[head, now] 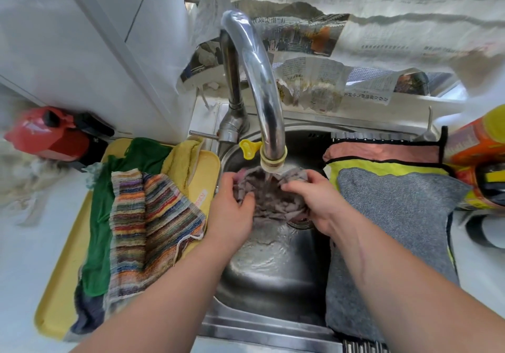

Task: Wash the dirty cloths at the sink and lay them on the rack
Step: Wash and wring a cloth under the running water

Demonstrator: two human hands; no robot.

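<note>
Both hands hold a crumpled grey-purple cloth (269,199) under the running tap (261,84) over the steel sink (273,270). My left hand (232,207) grips its left side, thumb curled over the top. My right hand (311,199) grips its right side. Water runs off the cloth into the basin. Left of the sink, a yellow tray (57,298) carries a striped cloth (153,227), a green cloth (101,232) and a yellow cloth (180,161). On the right, a grey cloth (388,232), a yellow-green cloth (382,168) and a pink cloth (382,153) lie flat over the rack.
A red appliance (46,134) stands at the back left by the white cabinet. An orange and yellow bottle (481,155) sits at the far right. Torn newspaper (314,79) covers the wall behind the tap. The tap lever (202,133) points left.
</note>
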